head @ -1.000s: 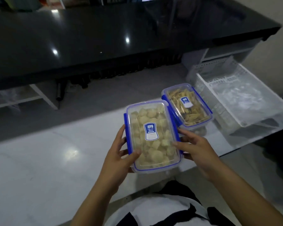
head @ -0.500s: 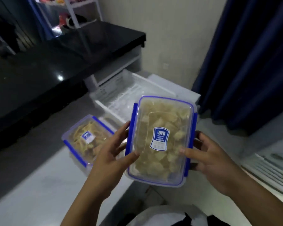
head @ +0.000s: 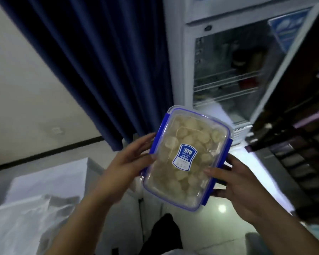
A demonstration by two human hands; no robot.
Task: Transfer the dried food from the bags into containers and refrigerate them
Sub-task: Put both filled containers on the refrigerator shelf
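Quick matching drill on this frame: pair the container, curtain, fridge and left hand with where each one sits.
Things:
1. container
2. curtain
3. fridge
4. left hand

Places:
A. upper right, wire shelves showing
B. gripping a blue side clip
C. centre, held between both hands
D. hanging at upper left of the fridge

Pairs: 1-C, 2-D, 3-A, 4-B

Wire fridge shelves, dim items.

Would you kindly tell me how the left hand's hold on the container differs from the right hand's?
The left hand grips the container at its left long edge, higher in the picture; the right hand grips the right long edge, lower down. Both lay a thumb over the lid, with fingers underneath.
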